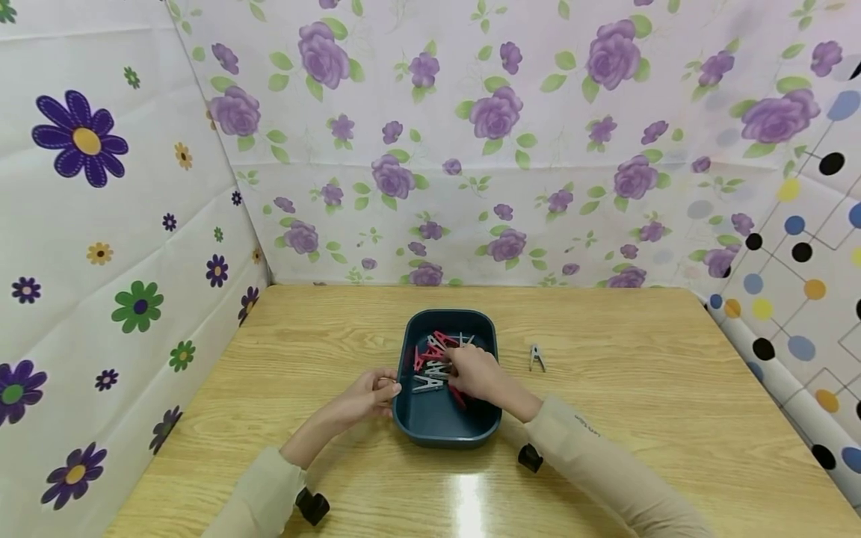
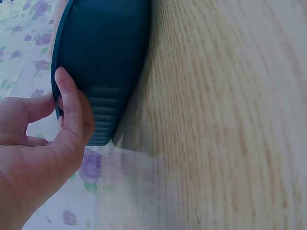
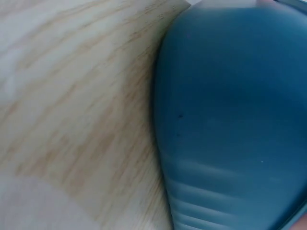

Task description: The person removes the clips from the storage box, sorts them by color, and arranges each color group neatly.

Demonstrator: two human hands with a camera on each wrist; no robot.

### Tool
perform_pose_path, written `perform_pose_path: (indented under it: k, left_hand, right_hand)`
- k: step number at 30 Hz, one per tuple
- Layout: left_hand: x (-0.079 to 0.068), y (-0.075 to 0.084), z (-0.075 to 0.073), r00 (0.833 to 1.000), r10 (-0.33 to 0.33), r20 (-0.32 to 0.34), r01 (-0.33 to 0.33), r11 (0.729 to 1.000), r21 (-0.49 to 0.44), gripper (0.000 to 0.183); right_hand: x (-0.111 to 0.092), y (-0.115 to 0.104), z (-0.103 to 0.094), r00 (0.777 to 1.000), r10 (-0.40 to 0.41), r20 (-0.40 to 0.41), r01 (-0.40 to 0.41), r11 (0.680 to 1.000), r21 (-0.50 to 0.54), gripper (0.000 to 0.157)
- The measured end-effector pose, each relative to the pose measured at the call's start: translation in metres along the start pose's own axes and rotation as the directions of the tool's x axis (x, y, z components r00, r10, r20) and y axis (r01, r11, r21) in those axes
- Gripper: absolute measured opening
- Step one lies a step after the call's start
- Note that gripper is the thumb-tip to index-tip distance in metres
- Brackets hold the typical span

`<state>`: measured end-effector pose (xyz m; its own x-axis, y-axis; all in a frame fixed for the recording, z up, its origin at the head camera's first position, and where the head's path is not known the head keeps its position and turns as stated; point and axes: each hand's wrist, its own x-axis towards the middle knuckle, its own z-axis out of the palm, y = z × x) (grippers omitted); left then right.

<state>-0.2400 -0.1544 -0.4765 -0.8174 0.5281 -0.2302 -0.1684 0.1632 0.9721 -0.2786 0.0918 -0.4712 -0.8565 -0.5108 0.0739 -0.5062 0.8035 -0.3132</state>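
A dark blue plastic bin (image 1: 440,427) stands on the wooden table, holding several red and grey clothespins (image 1: 427,384). My left hand (image 1: 374,394) pinches the bin's left rim; in the left wrist view, its thumb lies at the rim and the fingers against the outer wall. Over the right wall, my right hand (image 1: 476,373) reaches down among the clothespins with bent fingers. Its fingertips are partly hidden, so whether it grips a clothespin cannot be seen. A red clothespin (image 1: 457,396) shows just below that hand. The right wrist view shows mostly the bin's outer wall (image 3: 230,115).
One grey clothespin (image 1: 536,358) lies on the table (image 1: 625,388) to the right of the bin. Flowered cloth (image 1: 464,164) hangs behind the table, with patterned sheets along both sides. A black wrist mount (image 1: 530,457) sits below each forearm.
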Motion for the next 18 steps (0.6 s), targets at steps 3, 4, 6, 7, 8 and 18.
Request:
perform_pose_path:
  k: [3, 4, 6, 7, 8, 18]
  left_hand:
    - [-0.0001, 0.0000, -0.0009, 1.000, -0.002, 0.003, 0.002, 1.000, -0.001, 0.036]
    - [-0.0002, -0.0003, -0.0011, 1.000, -0.002, 0.003, 0.002, 1.000, -0.001, 0.036]
    - [-0.0004, -0.0006, -0.0013, 1.000, -0.002, 0.003, 0.002, 1.000, -0.002, 0.036]
    - [-0.0005, -0.0008, -0.0013, 1.000, -0.002, 0.003, 0.002, 1.000, -0.003, 0.037]
    - [-0.0006, -0.0008, -0.0012, 1.000, -0.001, 0.003, 0.001, 1.000, -0.005, 0.037]
    - [-0.0010, -0.0006, -0.0006, 1.000, 0.000, 0.003, 0.000, 1.000, -0.006, 0.040]
  right_hand:
    - [-0.0007, -0.0013, -0.0019, 0.999, 0.033, 0.003, -0.033, 0.999, -0.024, 0.013]
    - [-0.0011, -0.0017, -0.0024, 0.999, 0.043, 0.001, -0.042, 0.998, -0.035, 0.011]
    - [-0.0015, -0.0022, -0.0030, 0.999, 0.053, -0.002, -0.053, 0.997, -0.050, 0.012]
    - [-0.0017, -0.0023, -0.0033, 0.998, 0.055, -0.004, -0.055, 0.997, -0.057, 0.013]
    - [-0.0021, -0.0025, -0.0037, 0.998, 0.058, -0.005, -0.058, 0.996, -0.061, 0.014]
    - [-0.0046, 0.0022, -0.0038, 0.998, 0.024, -0.058, -0.032, 0.992, -0.124, 0.021]
